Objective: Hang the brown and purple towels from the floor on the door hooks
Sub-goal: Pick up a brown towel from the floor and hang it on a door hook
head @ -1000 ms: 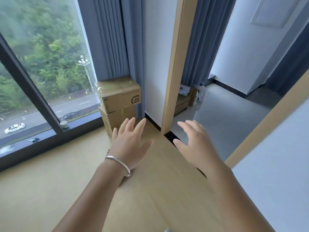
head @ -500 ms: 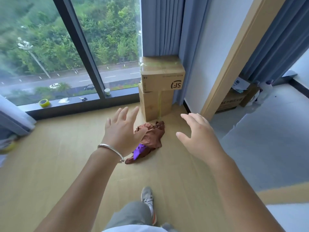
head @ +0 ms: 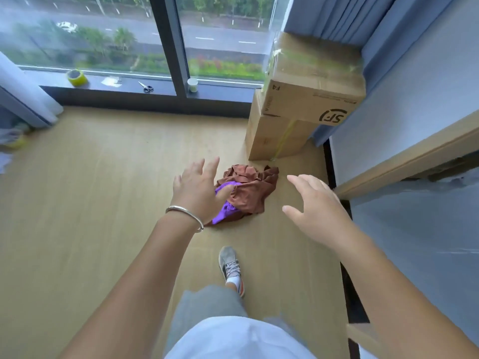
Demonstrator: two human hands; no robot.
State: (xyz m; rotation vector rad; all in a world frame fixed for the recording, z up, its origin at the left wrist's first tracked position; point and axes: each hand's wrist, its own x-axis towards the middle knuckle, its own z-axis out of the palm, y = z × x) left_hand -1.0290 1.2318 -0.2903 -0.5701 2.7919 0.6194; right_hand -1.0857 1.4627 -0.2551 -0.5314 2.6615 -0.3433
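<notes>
Bare arms, a silver bangle [head: 185,214] — grey trousers [head: 207,309], white top [head: 233,338], grey sneaker [head: 230,265].

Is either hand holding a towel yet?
No: left hand and right hand hover open above the brown towel and purple towel on the floor.

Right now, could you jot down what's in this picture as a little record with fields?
place: room with wooden floor by a window
towels: brown towel and purple towel crumpled together on the floor
left hand: open, above the towels, holding nothing
right hand: open, to the right of the towels, holding nothing
nearby: two stacked cardboard boxes just beyond the towels
windowsill: tape roll, scissors, small jar
door hooks: not in view
</notes>
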